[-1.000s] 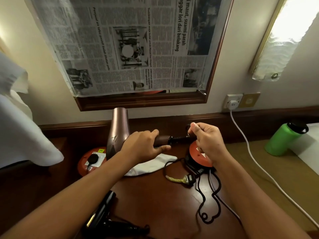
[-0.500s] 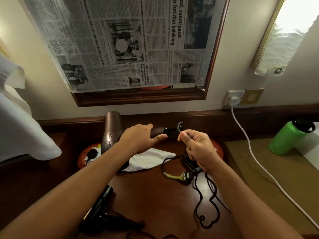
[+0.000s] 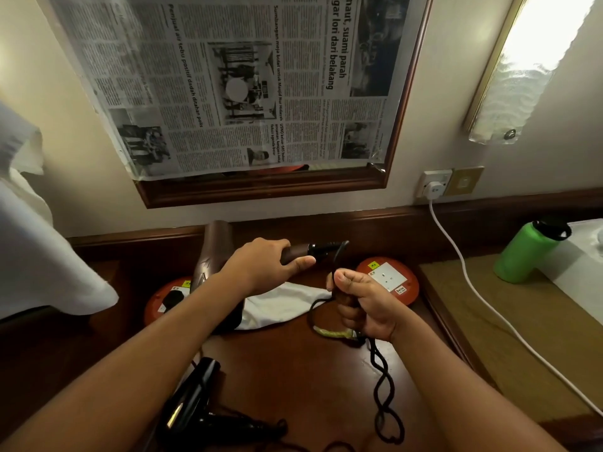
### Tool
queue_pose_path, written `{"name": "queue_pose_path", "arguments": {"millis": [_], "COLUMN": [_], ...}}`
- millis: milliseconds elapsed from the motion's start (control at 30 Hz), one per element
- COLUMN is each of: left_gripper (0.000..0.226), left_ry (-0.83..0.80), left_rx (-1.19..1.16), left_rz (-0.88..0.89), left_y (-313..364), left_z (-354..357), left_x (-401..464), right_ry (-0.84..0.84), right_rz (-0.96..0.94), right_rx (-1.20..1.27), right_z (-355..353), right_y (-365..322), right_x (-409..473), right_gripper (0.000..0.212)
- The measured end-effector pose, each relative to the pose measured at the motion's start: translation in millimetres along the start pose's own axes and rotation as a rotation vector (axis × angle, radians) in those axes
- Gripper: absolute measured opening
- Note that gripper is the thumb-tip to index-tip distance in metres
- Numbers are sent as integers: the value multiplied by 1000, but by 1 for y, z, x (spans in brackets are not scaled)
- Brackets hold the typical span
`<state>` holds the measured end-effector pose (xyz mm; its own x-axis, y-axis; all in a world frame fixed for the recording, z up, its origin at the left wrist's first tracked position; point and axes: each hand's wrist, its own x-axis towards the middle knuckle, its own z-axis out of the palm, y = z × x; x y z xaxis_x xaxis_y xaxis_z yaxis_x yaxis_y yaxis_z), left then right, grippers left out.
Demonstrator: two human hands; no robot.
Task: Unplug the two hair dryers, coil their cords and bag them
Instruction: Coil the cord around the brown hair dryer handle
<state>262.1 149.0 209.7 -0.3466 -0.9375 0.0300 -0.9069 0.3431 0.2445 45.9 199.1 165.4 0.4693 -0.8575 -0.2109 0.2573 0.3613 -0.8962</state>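
Both hands point(image 3: 326, 282) clenched (arms outstretched).

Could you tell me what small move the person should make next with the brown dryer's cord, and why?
Probably loop another turn: the left hand holds the brown dryer by its handle, the right hand grips the black cord near it, and most of the cord lies loose on the desk.

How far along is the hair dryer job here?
Done: the right socket is empty. In hand: the left hand holds the brown dryer, the right hand grips its cord, mostly loose. Left: the black dryer still uncoiled; the white bag lies flat.
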Motion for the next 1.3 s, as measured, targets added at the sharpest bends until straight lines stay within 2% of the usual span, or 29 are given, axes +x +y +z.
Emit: {"name": "queue_pose_path", "arguments": {"millis": [233,333,500,700,867,967,1100,1300], "left_gripper": [52,56,57,61,60,67,59,63], "left_ry": [-46,-37,-7,-13,-28,-64,-104,-127], "left_rx": [-82,-134,-103,-47,73,164,227,267], "left_rz": [115,157,191,206,200,175,124,99], "left_y": [-8,-13,-23,-32,-30,-29,-29,-20], "left_z": [1,-1,-9,-20,-19,-15,-10,-1], "left_x": [-16,-18,-17,-12,-5,2,11,18], "right_ry": [-151,-274,-304,-301,-249,-161,-91,-47], "right_rz": [191,255,349,398,427,347,223,-4], "right_rx": [-8,-6,-233,-481,-785,-1109,-1492,-1437], "right_z": [-10,-14,-18,-20,-26,-24,-25,-24], "right_y": [-3,-14,-39,-73,-92,-101,-106,-113], "right_x": [17,26,42,59,70,70,76,71], "right_gripper": [19,33,40,14,12,15,33,16]}}
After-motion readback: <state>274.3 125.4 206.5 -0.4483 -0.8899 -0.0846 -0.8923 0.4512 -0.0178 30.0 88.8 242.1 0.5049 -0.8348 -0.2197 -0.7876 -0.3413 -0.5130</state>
